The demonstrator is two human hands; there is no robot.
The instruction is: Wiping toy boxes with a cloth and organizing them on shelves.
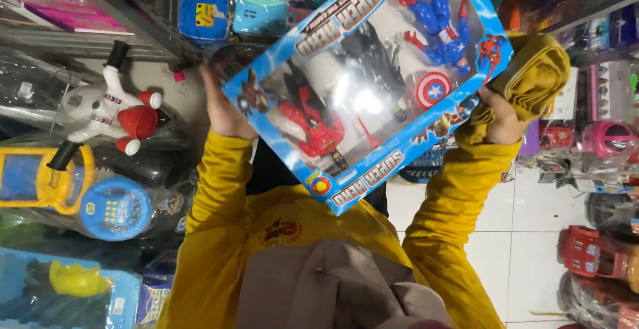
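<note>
Your yellow sleeves (219,202) nearest, your left hand (223,112) at nine o'clock clasping a blue window box of figures (366,82), your right hand (499,119) at three o'clock gripping its other edge plus a mustard cloth (536,72), box tilted at centre, red, black and blue figures inside, toy shelves (100,42) beyond.

The toy box (373,82) between my hands is glossy blue printed cardboard with a clear plastic window that throws white glare across the shiny moulded plastic figures (313,126) inside. My right hand (500,119) presses a folded mustard cloth (536,72), soft and matt, against the box's edge; my left hand (223,106) grips the opposite edge bare. My sleeves (213,189) below the box are matt yellow knit fabric. Left of the box, a white and red toy (110,112) looks like smooth hard plastic, wrapped in crinkled, shiny clear film. Below and right of the box the floor tiles (526,236) are white, smooth and faintly glossy.
</note>
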